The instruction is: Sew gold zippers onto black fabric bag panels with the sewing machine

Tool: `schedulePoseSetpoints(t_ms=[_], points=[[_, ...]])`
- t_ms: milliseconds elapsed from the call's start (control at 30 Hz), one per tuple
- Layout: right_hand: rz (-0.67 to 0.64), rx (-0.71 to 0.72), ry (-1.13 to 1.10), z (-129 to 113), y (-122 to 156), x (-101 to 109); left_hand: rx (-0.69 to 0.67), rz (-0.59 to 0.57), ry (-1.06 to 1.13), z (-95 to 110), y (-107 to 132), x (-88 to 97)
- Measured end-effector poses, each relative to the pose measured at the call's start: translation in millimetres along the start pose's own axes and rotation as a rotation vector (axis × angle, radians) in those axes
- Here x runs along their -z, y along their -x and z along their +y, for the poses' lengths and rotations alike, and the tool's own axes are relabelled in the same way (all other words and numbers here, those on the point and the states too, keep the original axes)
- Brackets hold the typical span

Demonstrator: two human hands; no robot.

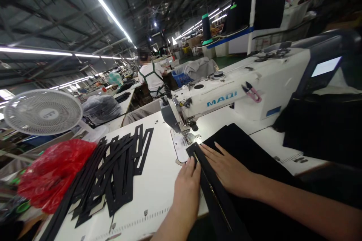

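Note:
A long black fabric strip with a gold-toothed zipper runs from the sewing machine's needle area toward me. At its left edge, my left hand has its fingers close together and grips the strip near its far end. My right hand lies flat along the strip's right side, fingers stretched forward, palm down on a large black fabric panel. The presser foot and needle of the white sewing machine are just beyond the strip's far end.
Left on the table lies a pile of black frame-shaped pieces, next to a red plastic bag. A white fan stands behind them. Pink-handled thread snips rest against the machine body. Farther back, a person stands among worktables.

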State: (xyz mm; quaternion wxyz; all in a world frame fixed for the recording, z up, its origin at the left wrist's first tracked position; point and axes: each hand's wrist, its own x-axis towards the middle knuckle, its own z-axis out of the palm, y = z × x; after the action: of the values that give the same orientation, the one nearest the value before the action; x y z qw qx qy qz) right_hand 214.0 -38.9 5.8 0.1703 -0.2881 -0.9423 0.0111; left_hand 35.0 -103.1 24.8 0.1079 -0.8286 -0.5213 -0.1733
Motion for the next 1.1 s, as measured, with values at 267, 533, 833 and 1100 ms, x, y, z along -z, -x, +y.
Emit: schedulePoseSetpoints(t_ms=[267, 533, 833, 1100], points=[[0.032, 0.017, -0.016, 6, -5, -4, -0.025, 0.02, -0.018, -19, -18, -6.8], [0.068, 0.007, 0.027, 8, -7, -9, -0.111, 0.019, -0.037, -35, -19, -15.7], [0.1, -0.056, 0.025, 3, -17, -3, -0.214, 0.148, -0.12, -39, -18, -29.5], [0.021, -0.096, -0.121, 5, -28, 5, -0.382, 0.127, -0.217, -65, -18, -32.2]])
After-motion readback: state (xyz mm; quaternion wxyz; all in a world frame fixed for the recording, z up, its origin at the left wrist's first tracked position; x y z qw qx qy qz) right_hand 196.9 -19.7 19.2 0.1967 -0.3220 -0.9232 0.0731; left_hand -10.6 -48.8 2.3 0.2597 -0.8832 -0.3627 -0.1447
